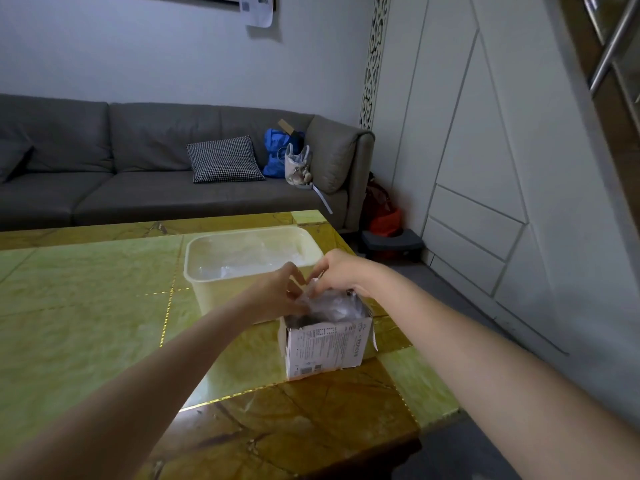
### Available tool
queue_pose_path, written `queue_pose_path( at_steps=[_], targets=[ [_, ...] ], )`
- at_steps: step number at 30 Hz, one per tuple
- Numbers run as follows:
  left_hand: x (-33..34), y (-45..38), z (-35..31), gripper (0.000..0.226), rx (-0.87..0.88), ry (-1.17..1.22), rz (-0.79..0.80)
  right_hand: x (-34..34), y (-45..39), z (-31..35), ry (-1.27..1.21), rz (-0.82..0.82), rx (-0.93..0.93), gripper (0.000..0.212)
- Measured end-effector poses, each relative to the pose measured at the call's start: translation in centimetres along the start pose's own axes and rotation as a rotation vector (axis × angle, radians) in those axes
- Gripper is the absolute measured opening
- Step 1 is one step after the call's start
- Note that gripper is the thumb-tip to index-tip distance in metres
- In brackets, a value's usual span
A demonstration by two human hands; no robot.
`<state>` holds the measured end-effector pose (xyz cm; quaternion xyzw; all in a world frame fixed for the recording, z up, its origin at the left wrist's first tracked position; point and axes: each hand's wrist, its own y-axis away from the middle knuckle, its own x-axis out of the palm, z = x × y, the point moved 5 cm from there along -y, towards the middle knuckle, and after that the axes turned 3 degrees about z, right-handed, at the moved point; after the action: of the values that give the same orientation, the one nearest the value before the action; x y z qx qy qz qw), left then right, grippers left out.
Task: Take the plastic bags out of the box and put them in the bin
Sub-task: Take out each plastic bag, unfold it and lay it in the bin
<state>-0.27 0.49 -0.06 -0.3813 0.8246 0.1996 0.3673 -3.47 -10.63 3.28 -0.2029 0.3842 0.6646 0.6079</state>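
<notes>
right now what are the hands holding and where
Both hands, left and right, pinch the clear plastic bag at its bunched top, above the open box.

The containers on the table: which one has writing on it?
The small white cardboard box nearest the person has printed text. The cream plastic bin behind it is plain.

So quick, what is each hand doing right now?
Left hand: fingers pinch the clear plastic bags at the top of the box.
Right hand: fingers curled, gripping the same plastic bags from above.
</notes>
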Motion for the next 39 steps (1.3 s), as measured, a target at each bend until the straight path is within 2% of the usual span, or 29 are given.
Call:
queue_pose_path(
  at_steps=[3,7,10,12,14,17,19,21,24,26,30,32,34,35,37,39],
  targets=[
    [0.1,0.4,0.1,0.046,-0.061,0.207,0.047,-0.5,-0.5,0.7,-0.084,0.009,-0.053,0.024],
    [0.1,0.3,0.4,0.027,-0.051,0.245,0.007,-0.9,-0.6,2.9,-0.185,-0.013,-0.2,0.019],
    [0.4,0.5,0.9,0.02,-0.075,0.289,0.031,-3.7,0.2,5.5,-0.418,-0.202,-0.371,0.017],
    [0.1,1.0,1.1,0.015,-0.066,0.416,0.035,-5.6,0.6,6.2,-0.527,-0.339,-0.435,0.014],
    [-0.8,1.4,1.1,0.013,-0.058,0.588,0.033,-6.8,0.7,6.1,-0.548,-0.441,-0.438,0.013],
    [-2.7,2.0,1.8,0.022,-0.034,0.801,-0.014,-7.9,0.4,5.0,-0.605,-0.531,-0.398,0.015],
    [-4.4,1.9,2.9,0.022,-0.018,0.93,-0.071,-8.3,-0.2,4.1,-0.668,-0.509,-0.378,0.018],
    [-6.6,1.7,4.2,0.016,-0.037,1.023,-0.186,-8.1,-1.0,3.4,-0.715,-0.422,-0.362,0.022],
    [-9.6,1.3,6.1,0.017,-0.1,1.052,-0.359,-7.0,-2.6,3.2,-0.721,-0.276,-0.338,0.028],
    [-11.0,1.1,7.3,0.022,-0.143,0.981,-0.417,-6.2,-3.9,3.3,-0.712,-0.251,-0.323,0.027],
    [-13.7,0.3,10.8,0.023,-0.31,0.672,-0.564,-4.9,-7.5,3.6,-0.684,-0.336,-0.265,0.021],
    [-15.5,-0.2,11.6,0.022,-0.344,0.295,-0.659,-4.1,-9.1,3.2,-0.658,-0.384,-0.208,0.021],
    [-16.7,-1.1,10.8,0.024,-0.274,-0.028,-0.742,-3.3,-10.8,2.6,-0.641,-0.405,-0.153,0.02],
    [-16.8,-1.6,10.0,0.027,-0.21,-0.11,-0.748,-2.8,-11.6,2.3,-0.628,-0.409,-0.131,0.019],
    [-15.3,-3.2,8.0,0.036,-0.054,-0.229,-0.582,-1.9,-12.9,1.7,-0.559,-0.418,-0.093,0.019],
    [-12.1,-5.1,7.3,0.052,-0.023,-0.391,-0.244,-1.2,-14.1,1.1,-0.421,-0.416,-0.066,0.02]
  ],
)
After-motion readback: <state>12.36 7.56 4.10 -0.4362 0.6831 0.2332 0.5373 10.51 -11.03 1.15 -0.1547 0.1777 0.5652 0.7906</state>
